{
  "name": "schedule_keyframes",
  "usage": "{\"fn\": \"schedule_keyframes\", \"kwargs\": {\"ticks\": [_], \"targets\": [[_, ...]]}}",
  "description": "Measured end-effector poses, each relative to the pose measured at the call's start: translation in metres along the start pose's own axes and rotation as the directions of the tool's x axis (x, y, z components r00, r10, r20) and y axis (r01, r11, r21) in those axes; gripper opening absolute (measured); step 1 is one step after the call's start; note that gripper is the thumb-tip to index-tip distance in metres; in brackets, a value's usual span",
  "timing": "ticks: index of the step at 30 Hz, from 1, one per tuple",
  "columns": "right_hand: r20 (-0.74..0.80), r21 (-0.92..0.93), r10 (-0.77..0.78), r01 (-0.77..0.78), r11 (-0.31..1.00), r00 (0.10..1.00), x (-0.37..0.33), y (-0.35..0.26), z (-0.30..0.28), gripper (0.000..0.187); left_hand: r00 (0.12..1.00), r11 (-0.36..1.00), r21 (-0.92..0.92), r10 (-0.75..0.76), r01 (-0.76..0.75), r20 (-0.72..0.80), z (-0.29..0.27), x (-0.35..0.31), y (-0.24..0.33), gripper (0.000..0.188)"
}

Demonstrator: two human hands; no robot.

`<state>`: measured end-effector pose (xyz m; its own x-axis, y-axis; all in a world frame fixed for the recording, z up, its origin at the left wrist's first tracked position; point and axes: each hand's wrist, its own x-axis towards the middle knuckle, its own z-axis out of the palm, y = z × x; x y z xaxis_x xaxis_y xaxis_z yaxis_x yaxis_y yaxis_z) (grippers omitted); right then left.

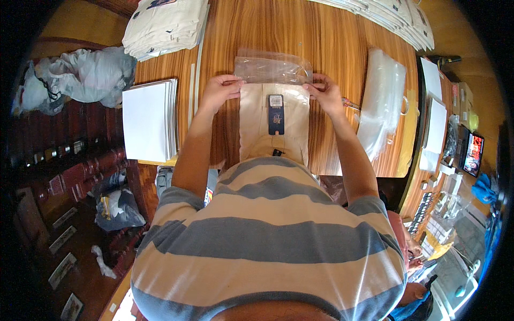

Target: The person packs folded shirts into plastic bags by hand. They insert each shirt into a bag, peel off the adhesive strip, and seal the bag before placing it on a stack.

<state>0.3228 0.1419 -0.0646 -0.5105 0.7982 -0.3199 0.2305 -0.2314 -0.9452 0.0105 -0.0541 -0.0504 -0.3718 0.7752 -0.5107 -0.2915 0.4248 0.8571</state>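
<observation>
A folded beige garment [251, 115] with a dark hang tag [276, 124] lies at the near edge of the table, against my striped shirt. A clear plastic bag [273, 67] extends past its far end, and part of it seems to cover the garment. My left hand [222, 90] pinches the bag at the garment's far left corner. At the far right corner my right hand [325, 95] pinches the bag's other side, thumb against fingers. The garment's near end is hidden by my body.
Clear plastic bags [383, 101] lie in a pile on the right. White sheets [147, 123] are stacked at the left edge. Folded beige garments form a stack [166, 27] at far left and another [385, 16] at far right. A person's hand [415, 249] shows at lower right.
</observation>
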Motion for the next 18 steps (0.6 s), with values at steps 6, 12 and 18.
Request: {"fn": "schedule_keyframes", "kwargs": {"ticks": [6,12,18], "targets": [[-0.15,-0.202,-0.001,-0.029,0.979,0.989,0.008,0.002,0.008,0.033,1.0,0.996,-0.089,0.009,-0.01,-0.004,0.003,-0.007,-0.017,0.039],[-0.095,0.132,0.153,-0.14,0.981,0.984,0.012,0.008,0.002,0.027,1.0,1.0,0.008,0.026,-0.026,0.008,0.008,-0.015,-0.002,0.041],[-0.095,0.014,0.09,-0.089,0.996,0.991,0.011,0.002,0.005,0.026,0.999,0.991,0.129,-0.029,0.025,0.027,0.018,-0.014,0.017,0.032]]}}
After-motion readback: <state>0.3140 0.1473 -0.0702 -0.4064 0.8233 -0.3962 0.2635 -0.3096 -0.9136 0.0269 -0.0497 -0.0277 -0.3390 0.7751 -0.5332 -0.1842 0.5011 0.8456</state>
